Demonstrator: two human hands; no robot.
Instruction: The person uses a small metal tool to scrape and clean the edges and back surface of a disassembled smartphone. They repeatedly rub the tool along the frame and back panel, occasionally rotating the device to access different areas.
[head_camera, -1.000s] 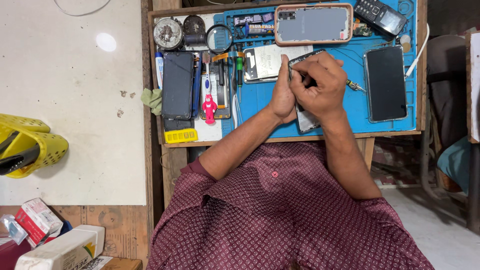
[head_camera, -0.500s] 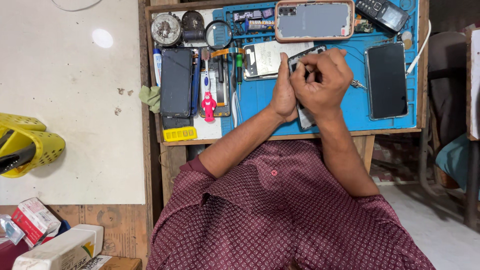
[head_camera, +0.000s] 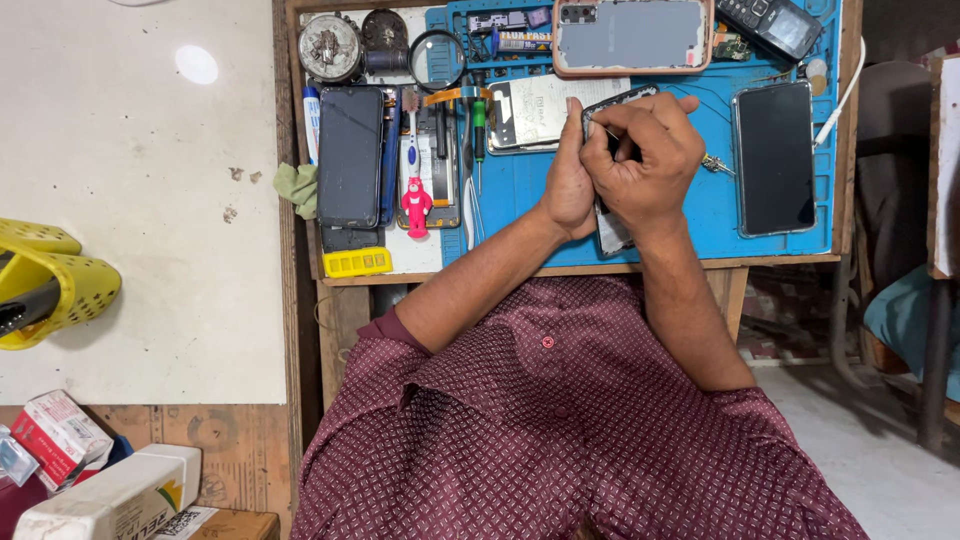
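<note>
Over the blue mat (head_camera: 520, 200), the left hand (head_camera: 567, 185) grips the opened phone (head_camera: 610, 225) at its edge; the right hand (head_camera: 645, 160), fingers closed, pinches a thin tool (head_camera: 606, 132) against it.

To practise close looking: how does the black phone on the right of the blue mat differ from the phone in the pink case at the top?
The black phone stands lengthwise up the picture; the cased phone lies crosswise. The black phone shows a dark glossy face; the cased phone shows a grey back with camera lenses at one end. The black phone is bare; the other has a pink rim. Both lie flat on the mat, untouched by either hand.
</note>
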